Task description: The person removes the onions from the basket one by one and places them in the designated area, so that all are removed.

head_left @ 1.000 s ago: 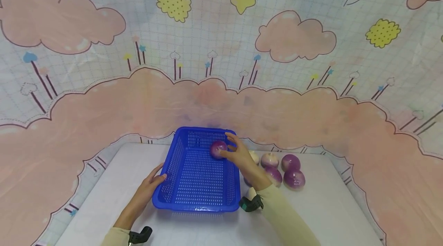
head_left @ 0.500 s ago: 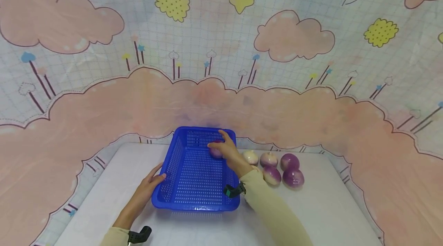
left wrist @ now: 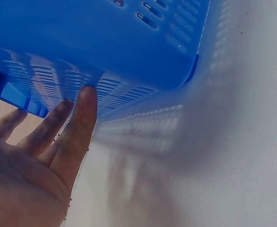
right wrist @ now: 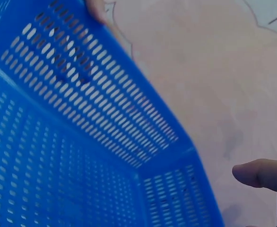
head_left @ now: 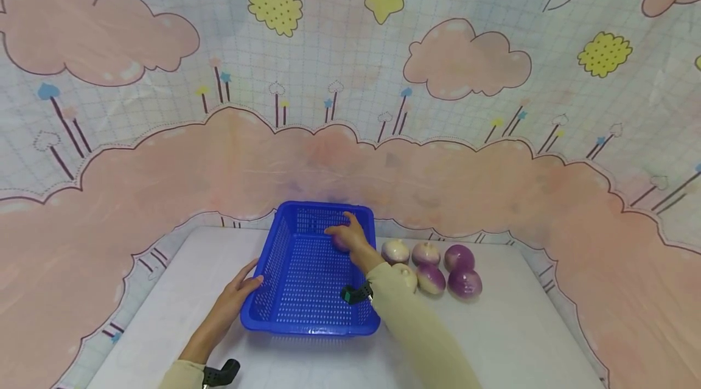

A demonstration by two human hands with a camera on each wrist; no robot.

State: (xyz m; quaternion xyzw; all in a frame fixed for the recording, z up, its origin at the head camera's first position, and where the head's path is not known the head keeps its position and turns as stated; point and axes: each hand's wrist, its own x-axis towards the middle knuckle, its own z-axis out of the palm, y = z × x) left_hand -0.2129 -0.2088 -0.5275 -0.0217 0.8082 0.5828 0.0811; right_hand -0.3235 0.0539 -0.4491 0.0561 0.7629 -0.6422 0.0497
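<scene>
A blue perforated plastic basket (head_left: 314,279) stands on the white table. My left hand (head_left: 232,297) holds its left side, thumb over the rim and fingers against the outer wall; in the left wrist view those fingers (left wrist: 84,113) touch the slotted wall. My right hand (head_left: 356,243) is inside the basket at the back right, over a purple onion (head_left: 339,244) that it mostly covers. Its thumb (right wrist: 256,173) stretches out straight in the right wrist view, where the onion does not show. Whether the fingers touch the onion is hidden.
Right of the basket lie several purple-and-cream onions (head_left: 431,278) in a close group on the white table (head_left: 515,316). A printed cloth (head_left: 306,164) with clouds hangs behind the table.
My right hand has moved left and farther into the basket, from beside the onion to over it. The left hand and the basket stay where they were.
</scene>
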